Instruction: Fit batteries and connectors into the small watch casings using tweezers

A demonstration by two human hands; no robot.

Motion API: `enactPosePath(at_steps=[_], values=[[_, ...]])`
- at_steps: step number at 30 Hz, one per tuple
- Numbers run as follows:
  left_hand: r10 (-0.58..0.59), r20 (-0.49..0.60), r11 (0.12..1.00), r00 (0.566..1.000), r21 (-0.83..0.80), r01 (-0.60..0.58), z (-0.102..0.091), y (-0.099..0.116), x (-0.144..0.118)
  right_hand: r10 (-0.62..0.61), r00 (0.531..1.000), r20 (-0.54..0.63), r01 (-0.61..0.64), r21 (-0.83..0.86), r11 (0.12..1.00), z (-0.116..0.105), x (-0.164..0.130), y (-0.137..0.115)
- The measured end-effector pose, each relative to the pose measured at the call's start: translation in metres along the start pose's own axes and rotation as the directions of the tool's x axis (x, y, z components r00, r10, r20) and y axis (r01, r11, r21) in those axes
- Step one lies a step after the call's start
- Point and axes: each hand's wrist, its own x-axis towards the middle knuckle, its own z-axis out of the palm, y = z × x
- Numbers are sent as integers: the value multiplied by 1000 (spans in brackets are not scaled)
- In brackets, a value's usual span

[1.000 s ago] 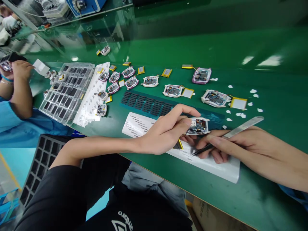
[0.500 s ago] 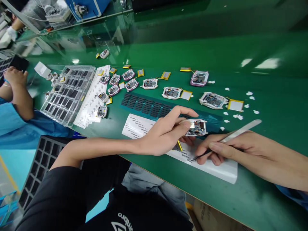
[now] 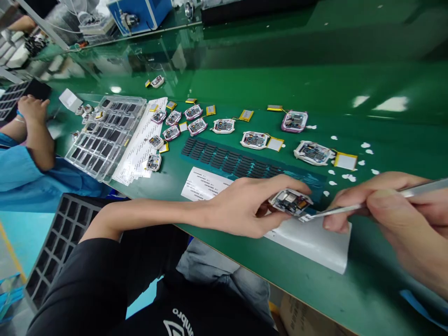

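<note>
Small electronic parts are being carried by a green bench (image 3: 402, 135).
Opened units (image 3: 313, 153) in white or purple-edged frames are being borne on it, with yellow-edged packs (image 3: 346, 161) lying beside many; white scraps (image 3: 349, 178) are being carried farther right, a teal sheet of black pads (image 3: 217, 156) and a white printed sheet (image 3: 315, 242) nearer the front, a clear tray (image 3: 101, 177) and printed papers (image 3: 131, 158) on the left.

I observe an open electronic module (image 3: 291, 203) with a pale rounded frame and an exposed circuit board, held tilted, board side up, in the left hand (image 3: 245, 210). I see slender metallic tweezers (image 3: 338, 211), aslant in the right hand (image 3: 406, 219), their tips at a small white dark-marked piece (image 3: 305, 217) by the module's lower edge; contact with the frame is unclear.
</note>
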Motion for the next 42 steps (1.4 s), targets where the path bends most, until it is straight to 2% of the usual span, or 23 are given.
enactPosePath(at_steps=[3, 7, 14, 22, 42], values=[[27, 110, 998, 994, 54, -33, 1, 4, -3, 7, 1000, -27, -7, 19, 1000, 6, -3, -9], [11, 181, 999, 983, 49, -20, 2, 6, -5, -16, 1000, -24, 17, 34, 999, 9, 0, -18], [10, 154, 998, 988, 57, -19, 5, -1, -6, 42, 998, -51, -37, 96, 995, 13, -3, -20], [3, 155, 997, 988, 73, -15, 6, -2, -6, 11, 1000, -2, -10, 99, 995, 13, 5, -23], [-20, 145, 996, 989, 88, 8, 8, -1, -7, 18, 1000, -8, -17, 106, 994, 15, 4, -28]])
